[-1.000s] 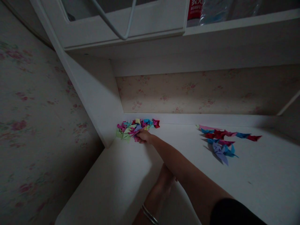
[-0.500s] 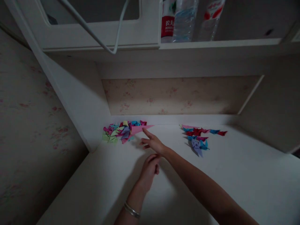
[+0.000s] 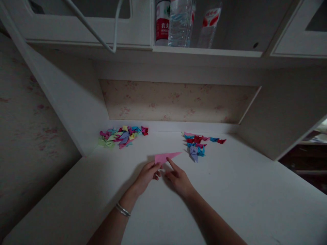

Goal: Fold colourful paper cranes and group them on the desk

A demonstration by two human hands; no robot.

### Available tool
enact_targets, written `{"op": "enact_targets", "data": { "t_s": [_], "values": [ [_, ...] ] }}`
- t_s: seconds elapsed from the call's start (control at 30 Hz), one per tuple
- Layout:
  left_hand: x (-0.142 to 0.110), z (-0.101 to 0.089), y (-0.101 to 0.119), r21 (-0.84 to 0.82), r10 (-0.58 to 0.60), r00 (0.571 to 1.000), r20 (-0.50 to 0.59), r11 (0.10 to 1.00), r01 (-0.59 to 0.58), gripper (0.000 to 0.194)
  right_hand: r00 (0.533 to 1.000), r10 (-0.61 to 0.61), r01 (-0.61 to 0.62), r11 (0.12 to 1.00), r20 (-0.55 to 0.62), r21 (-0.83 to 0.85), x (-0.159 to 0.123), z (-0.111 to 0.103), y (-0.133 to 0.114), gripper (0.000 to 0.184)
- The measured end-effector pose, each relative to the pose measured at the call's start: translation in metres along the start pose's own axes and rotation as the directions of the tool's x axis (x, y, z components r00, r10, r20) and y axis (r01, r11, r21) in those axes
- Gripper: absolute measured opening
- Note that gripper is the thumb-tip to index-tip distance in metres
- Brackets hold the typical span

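Note:
A pink folded sheet of paper (image 3: pixel 163 157), wide at its left end and tapering to a point at the right, is between my two hands. My left hand (image 3: pixel 148 173) grips its lower left edge, thumb on top and fingers partly hidden beneath. From the right, my right hand (image 3: pixel 178 178) touches the paper with an outstretched index finger; its other fingers are loosely bent and apart from the sheet. Behind, to the left, lies a heap of colourful folded paper pieces (image 3: pixel 124 136). A smaller group of folded paper pieces (image 3: pixel 195 140) lies to the right, a lavender one (image 3: pixel 193 152) nearest.
The white desktop (image 3: pixel 242 190) runs under a low cabinet. Plastic bottles (image 3: pixel 178 25) stand on the shelf (image 3: pixel 204 51) overhead, and a white cable (image 3: pixel 92 29) hangs at upper left. Side panels (image 3: pixel 68 102) close in the desk left and right.
The pink paper has come away from the left heap towards me. My left hand has taken hold of it, and my right index finger stays on it. The view has shifted right.

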State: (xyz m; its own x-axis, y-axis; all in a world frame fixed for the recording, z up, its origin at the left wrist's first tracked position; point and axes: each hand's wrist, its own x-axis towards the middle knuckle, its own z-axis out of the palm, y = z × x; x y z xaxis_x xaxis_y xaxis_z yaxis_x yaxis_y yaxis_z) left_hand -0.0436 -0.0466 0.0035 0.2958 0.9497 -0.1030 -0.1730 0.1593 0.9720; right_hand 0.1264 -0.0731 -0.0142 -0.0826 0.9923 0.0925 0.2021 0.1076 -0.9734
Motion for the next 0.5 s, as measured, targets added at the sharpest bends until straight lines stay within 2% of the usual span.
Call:
{"op": "enact_targets", "data": {
  "t_s": [0.1,0.17,0.27,0.4,0.5],
  "values": [
    [0.001,-0.002,-0.006,0.013,0.037,0.998,-0.042,0.999,-0.036,0.032,0.997,-0.072,0.069,0.992,-0.02,-0.104,-0.001,0.002,0.001,0.051],
    [0.002,-0.004,-0.008,0.019,0.045,0.997,-0.058,0.999,-0.044,0.031,0.996,-0.064,0.06,0.995,-0.057,-0.082,0.001,0.003,0.002,0.045],
    [0.003,-0.005,-0.008,0.041,0.032,0.997,-0.069,0.999,-0.029,0.031,0.99,0.016,-0.005,0.997,-0.141,0.074,0.004,0.002,0.001,0.048],
    [0.003,-0.005,-0.006,0.045,0.014,0.997,-0.074,0.999,-0.01,0.031,0.955,0.12,-0.011,0.928,-0.27,0.373,0.01,-0.003,-0.002,0.058],
    [0.001,-0.006,-0.006,0.044,0.012,0.999,-0.04,0.999,-0.01,0.028,0.952,0.147,-0.026,0.913,-0.267,0.408,0.014,-0.008,-0.001,0.064]
  ]
}}
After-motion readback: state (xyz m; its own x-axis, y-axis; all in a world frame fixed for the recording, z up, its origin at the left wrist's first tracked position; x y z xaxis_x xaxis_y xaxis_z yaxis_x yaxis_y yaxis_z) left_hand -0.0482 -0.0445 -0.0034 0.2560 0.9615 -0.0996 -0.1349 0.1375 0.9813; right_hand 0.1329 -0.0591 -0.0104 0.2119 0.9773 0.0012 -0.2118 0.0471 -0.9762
